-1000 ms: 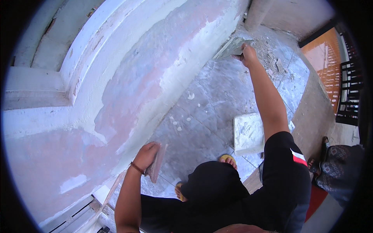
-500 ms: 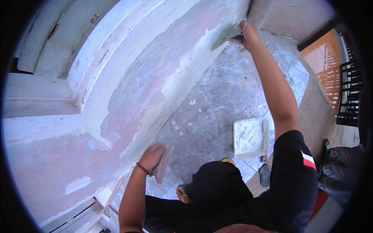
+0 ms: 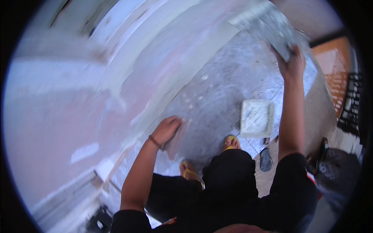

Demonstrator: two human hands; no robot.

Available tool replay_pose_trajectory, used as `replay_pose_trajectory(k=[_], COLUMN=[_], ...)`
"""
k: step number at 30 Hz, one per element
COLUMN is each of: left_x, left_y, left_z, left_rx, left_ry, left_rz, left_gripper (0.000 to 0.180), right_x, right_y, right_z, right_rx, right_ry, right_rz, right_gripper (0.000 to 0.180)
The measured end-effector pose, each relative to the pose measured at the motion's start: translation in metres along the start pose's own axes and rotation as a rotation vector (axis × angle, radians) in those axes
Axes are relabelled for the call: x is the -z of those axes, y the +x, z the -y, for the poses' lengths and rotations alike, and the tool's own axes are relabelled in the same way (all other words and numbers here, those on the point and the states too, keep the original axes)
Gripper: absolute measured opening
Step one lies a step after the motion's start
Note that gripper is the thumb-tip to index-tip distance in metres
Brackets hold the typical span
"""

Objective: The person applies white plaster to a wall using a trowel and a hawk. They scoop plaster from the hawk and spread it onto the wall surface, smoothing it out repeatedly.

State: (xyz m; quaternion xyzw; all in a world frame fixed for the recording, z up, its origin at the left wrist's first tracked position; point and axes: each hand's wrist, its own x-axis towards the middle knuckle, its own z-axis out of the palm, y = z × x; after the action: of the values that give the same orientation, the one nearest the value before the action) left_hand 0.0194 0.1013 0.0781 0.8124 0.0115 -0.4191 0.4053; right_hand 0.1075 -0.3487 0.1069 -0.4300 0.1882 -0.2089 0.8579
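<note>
My right hand (image 3: 292,64), raised at the upper right, is closed on the near edge of a wide, flat plastering blade (image 3: 272,29). The blade is greyish, smeared with pale paste and blurred by motion; its far corner is close to the foot of the wall (image 3: 151,70). Patchy pink, white and blue-grey coats cover that wall. Lower left of the middle, my left hand (image 3: 168,130) grips a thin, flat reddish-brown plate (image 3: 178,140), held tilted over the floor. My fingers partly hide how each tool is held.
A square white tray (image 3: 243,120) with pale paste residue stands on the smeared grey floor (image 3: 213,93). My feet in yellow sandals (image 3: 232,143) are close by. A dark sandal (image 3: 266,160) lies beside the tray. Patterned dark cloth (image 3: 336,169) and black railings (image 3: 351,105) are at right.
My right hand has come off the wall's far corner and moved right and nearer, turning the blade up into view. My left hand has shifted slightly up and right. The view has tilted.
</note>
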Motion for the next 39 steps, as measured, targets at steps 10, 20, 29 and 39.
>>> replay_pose_trajectory(k=[10,20,29,39], left_x=[-0.031,-0.018,0.012,0.005], left_y=[-0.011,-0.054,-0.102,-0.107], left_z=[0.073,0.126,0.142,0.128], left_rx=[-0.008,-0.058,-0.080,-0.127], left_ry=[0.029,0.252,0.206,0.196], left_rz=[-0.011,0.059,-0.036,0.043], left_gripper=[0.042,0.049,0.048,0.051], right_x=[0.045,-0.054,-0.115,-0.130], right_y=[-0.195,-0.204,-0.182,-0.166], right_z=[-0.243,-0.316,-0.326,-0.317], right_rx=[-0.631,-0.611,-0.600,-0.588], right_ry=[-0.200,-0.336,-0.315,-0.358], right_rz=[-0.089,0.006,0.122,0.130], right_gripper=[0.033,0.029,0.028,0.030])
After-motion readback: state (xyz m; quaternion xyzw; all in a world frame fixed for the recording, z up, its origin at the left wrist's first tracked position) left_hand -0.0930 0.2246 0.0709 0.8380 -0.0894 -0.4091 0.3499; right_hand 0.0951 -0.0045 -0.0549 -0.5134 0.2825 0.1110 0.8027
